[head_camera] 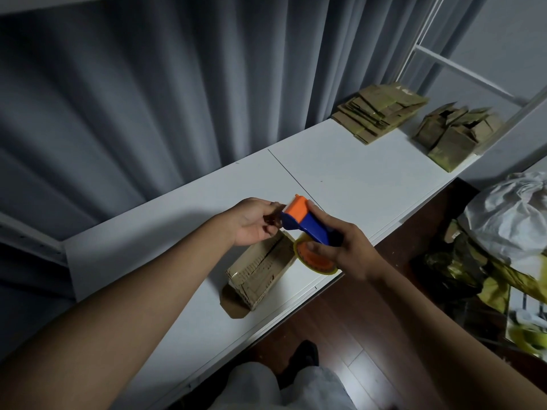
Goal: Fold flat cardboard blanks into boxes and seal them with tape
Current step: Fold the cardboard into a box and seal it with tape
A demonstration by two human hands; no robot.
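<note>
A blue and orange tape dispenser (306,226) with a roll of clear tape is held above the white table (355,179). My right hand (343,250) grips its handle and roll. My left hand (254,220) pinches the loose end of the tape (273,220) at the dispenser's toothed edge. Below both hands a folded cardboard box (260,270) lies on the table, one end flap flat towards me.
A stack of flat cardboard blanks (379,113) sits at the table's far end, with folded boxes (453,134) beside it. Grey curtains hang behind the table. White bags and clutter (509,220) fill the floor at right. The table's front edge runs above dark wood flooring.
</note>
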